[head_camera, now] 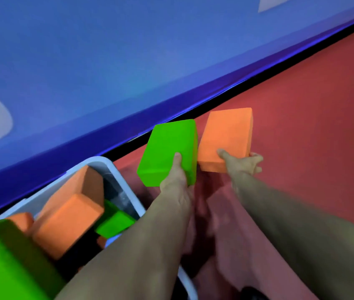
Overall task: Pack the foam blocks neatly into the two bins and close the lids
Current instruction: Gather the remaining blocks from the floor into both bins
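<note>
My left hand (177,176) grips a green foam block (167,148) by its near end, thumb on top, above the red floor. Just to its right, my right hand (244,162) grips an orange foam block (226,135) the same way. Both blocks are side by side, close to the blue mat's edge. At the lower left a pale bin (119,176) stands open, holding several orange blocks (70,215) and a green block (114,224) lying at odd angles. Another green block (2,263) fills the bottom left corner. No lid is in view.
A blue padded mat (128,61) runs diagonally across the top, with a dark gap (215,102) along its edge. Red floor (312,115) spreads to the right. A dark object (252,293) shows at the bottom edge.
</note>
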